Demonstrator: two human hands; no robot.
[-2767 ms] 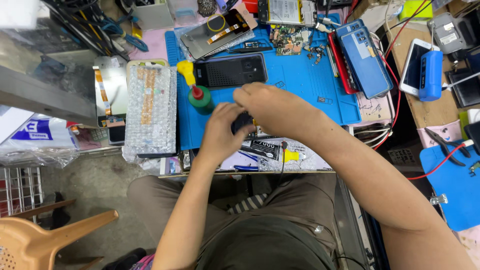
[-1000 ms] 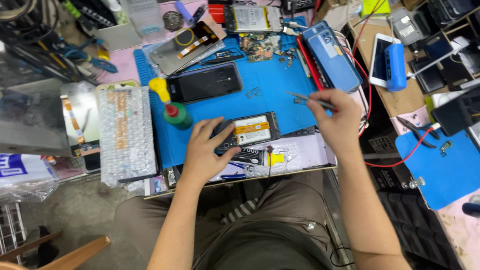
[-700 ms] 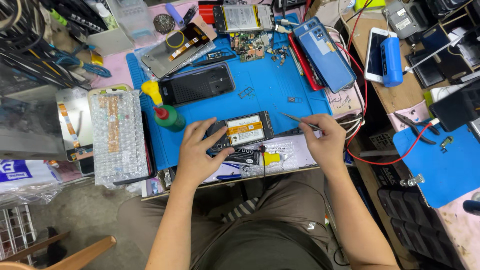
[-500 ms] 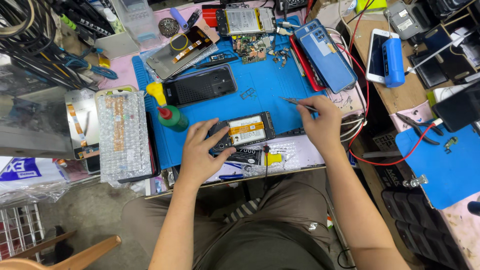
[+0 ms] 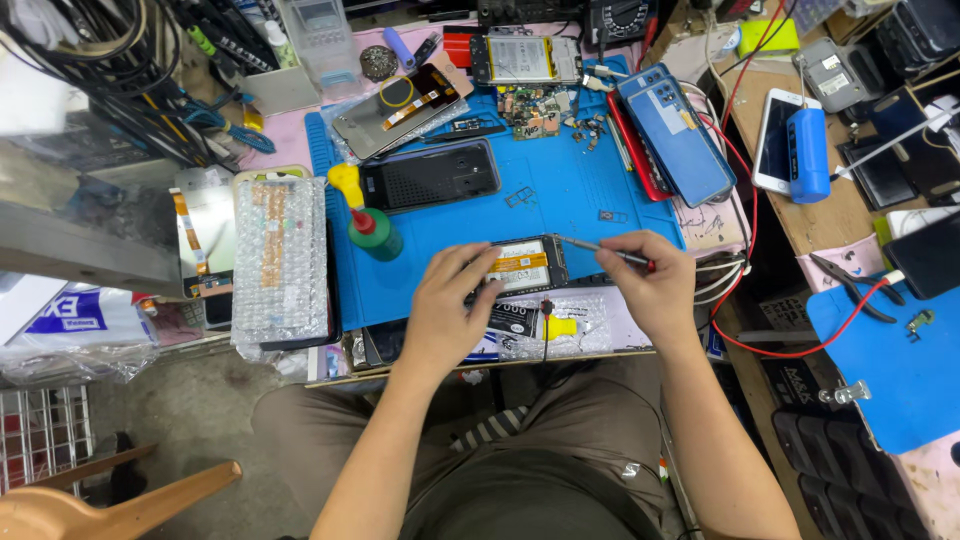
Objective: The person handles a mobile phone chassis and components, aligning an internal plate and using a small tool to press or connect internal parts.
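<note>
Left hand (image 5: 452, 305) lies flat, fingers apart, pinning the opened phone (image 5: 520, 266) near the bench's front edge; right hand (image 5: 650, 285) pinches a screwdriver (image 5: 600, 250), tip touching the phone.

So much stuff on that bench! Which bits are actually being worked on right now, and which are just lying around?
In use:
- opened phone, steadied by the left hand
- thin tool in the right hand, tip at the phone's corner

Lying about:
- green bottle
- black phone back
- blue phone
- bubble-wrapped part
- pliers
</note>
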